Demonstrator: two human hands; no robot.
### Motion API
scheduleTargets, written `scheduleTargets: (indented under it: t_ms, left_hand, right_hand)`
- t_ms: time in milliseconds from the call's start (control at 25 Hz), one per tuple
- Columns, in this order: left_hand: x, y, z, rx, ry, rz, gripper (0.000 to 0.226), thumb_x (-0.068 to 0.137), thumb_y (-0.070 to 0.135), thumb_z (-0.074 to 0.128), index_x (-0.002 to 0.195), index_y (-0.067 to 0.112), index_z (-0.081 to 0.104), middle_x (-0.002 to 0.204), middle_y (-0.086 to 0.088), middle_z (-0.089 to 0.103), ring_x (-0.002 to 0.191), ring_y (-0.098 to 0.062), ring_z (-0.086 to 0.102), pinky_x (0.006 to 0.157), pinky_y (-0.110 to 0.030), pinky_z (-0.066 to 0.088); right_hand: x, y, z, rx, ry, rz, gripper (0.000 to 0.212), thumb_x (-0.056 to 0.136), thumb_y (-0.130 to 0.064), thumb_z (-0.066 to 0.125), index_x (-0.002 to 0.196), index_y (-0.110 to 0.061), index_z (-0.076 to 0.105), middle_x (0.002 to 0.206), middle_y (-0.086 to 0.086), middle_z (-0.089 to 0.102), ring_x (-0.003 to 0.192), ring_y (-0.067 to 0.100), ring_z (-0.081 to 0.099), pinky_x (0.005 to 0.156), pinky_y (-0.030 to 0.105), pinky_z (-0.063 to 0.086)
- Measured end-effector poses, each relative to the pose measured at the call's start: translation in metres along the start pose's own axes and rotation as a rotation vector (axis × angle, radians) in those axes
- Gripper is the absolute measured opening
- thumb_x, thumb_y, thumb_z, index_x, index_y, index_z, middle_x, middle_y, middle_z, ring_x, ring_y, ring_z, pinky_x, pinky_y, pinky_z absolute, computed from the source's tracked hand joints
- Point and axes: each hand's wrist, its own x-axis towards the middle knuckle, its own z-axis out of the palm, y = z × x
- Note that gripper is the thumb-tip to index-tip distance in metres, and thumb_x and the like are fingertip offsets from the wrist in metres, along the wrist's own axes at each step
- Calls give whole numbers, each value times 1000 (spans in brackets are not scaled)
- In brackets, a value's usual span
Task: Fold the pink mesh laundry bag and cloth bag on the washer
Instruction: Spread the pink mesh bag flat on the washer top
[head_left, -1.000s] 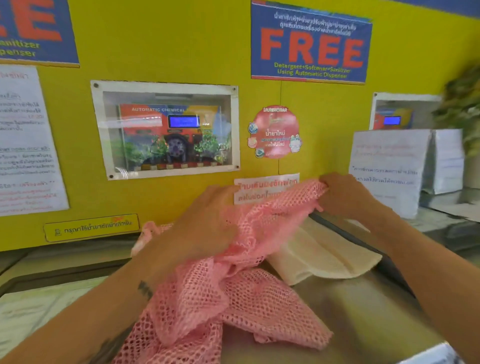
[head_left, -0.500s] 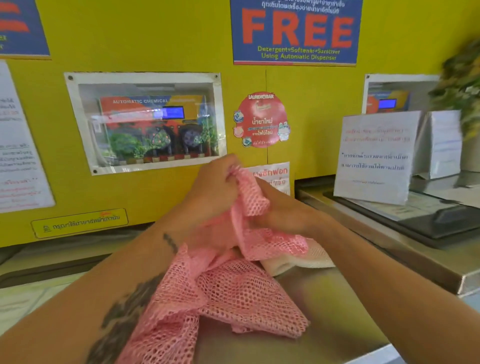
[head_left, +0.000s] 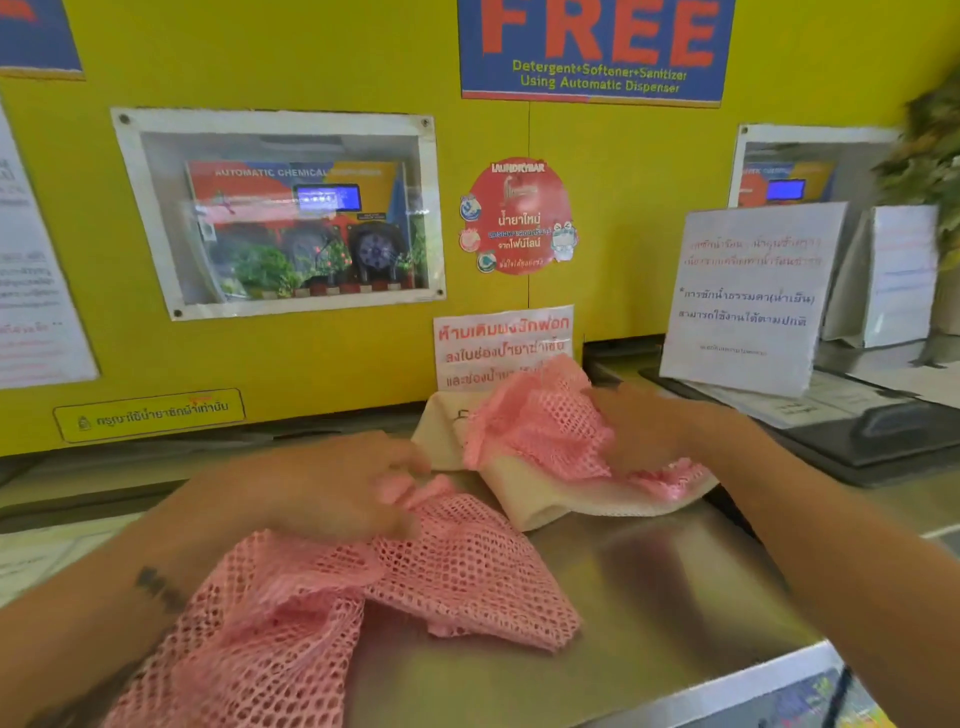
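The pink mesh laundry bag (head_left: 332, 587) lies crumpled across the steel washer top (head_left: 665, 587), stretched between my hands. My left hand (head_left: 332, 483) grips a bunched part of it near the middle. My right hand (head_left: 639, 426) holds the far end of the mesh, pressed down over the cream cloth bag (head_left: 545, 499). The cloth bag lies flat against the yellow wall, partly covered by the pink mesh.
A yellow wall (head_left: 311, 62) with a windowed dispenser (head_left: 291, 218) and paper notices stands right behind the washer. To the right, a standing white sign (head_left: 748, 296) and a dark lid handle (head_left: 893, 421) sit on the neighbouring machine. The washer's front edge (head_left: 727, 675) is close.
My hands were together, lifted with the mesh bunched between them. They have since moved apart and lower: the right hand carries one end right over the cloth bag, the left drops to the middle.
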Motion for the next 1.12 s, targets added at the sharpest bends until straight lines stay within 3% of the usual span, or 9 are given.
scheduleTargets:
  t_ms: [160, 320, 480, 560, 680, 800, 960, 1040, 1120]
  left_hand:
    - [-17, -22, 16, 18, 14, -66, 68, 81, 48, 68, 141, 48, 37, 142, 23, 43, 127, -4, 41, 108, -28, 32]
    - [-33, -52, 4, -110, 334, -33, 36, 88, 36, 64, 122, 48, 55, 131, 18, 57, 118, -6, 51, 106, -33, 38]
    - [-55, -89, -16, -188, 747, -34, 31, 95, 30, 59, 125, 31, 61, 131, 5, 59, 122, -15, 50, 98, -25, 32]
    - [-68, -105, -24, -247, 872, -2, 26, 95, 28, 59, 117, 40, 60, 123, 7, 61, 118, -14, 52, 96, -25, 33]
    - [-90, -146, -22, -177, 848, -78, 29, 92, 26, 61, 118, 40, 59, 124, 3, 62, 117, -18, 54, 99, -34, 39]
    - [-120, -194, -16, -122, 828, -195, 44, 89, 16, 60, 128, 37, 55, 133, 2, 59, 121, -22, 54, 100, -35, 41]
    - [-151, -249, -12, -209, 697, -417, 54, 91, 5, 53, 137, 32, 49, 141, -6, 53, 119, -26, 53, 94, -34, 43]
    - [-154, -259, -6, -25, 587, -588, 59, 87, 11, 54, 142, 31, 43, 143, -9, 46, 125, -31, 48, 99, -42, 43]
    - [-150, -255, 0, 167, 702, -521, 57, 84, 19, 56, 139, 30, 46, 140, -6, 46, 122, -29, 49, 99, -46, 43]
  right_hand:
    - [-14, -31, -18, 129, -80, -186, 92, 81, -31, 66, 155, -29, 11, 159, 8, 19, 141, 33, 27, 109, 48, 34]
    - [-26, -90, -28, -51, 175, -265, 90, 83, -35, 61, 155, -35, 7, 165, 5, -14, 151, 30, -11, 120, 58, 4]
    - [-44, -172, -35, 432, 101, -615, 89, 89, -27, 64, 157, -31, 6, 165, -11, 7, 149, 9, 11, 111, 22, 14]
    - [-35, -215, -20, 499, 3, -689, 95, 87, -33, 69, 156, -34, 3, 161, -13, 22, 142, 9, 29, 108, 22, 25]
    - [-4, -255, 5, 470, 70, -724, 59, 88, -24, 64, 141, -27, 39, 125, -9, 59, 114, 15, 56, 88, 29, 46]
    - [22, -267, 4, 457, 356, -573, 31, 88, -8, 53, 112, -22, 65, 84, -14, 58, 90, 18, 59, 64, 29, 44]
    - [30, -279, -3, 470, 495, -408, 43, 79, -2, 54, 113, -25, 65, 106, 3, 61, 101, 28, 60, 80, 42, 52]
    - [27, -289, 4, 349, 437, -379, 53, 80, -5, 55, 127, -27, 57, 123, 7, 53, 111, 29, 55, 90, 47, 49]
    - [22, -304, 9, 288, 380, -473, 50, 81, -8, 53, 126, -30, 58, 123, 3, 53, 116, 26, 52, 95, 47, 45]
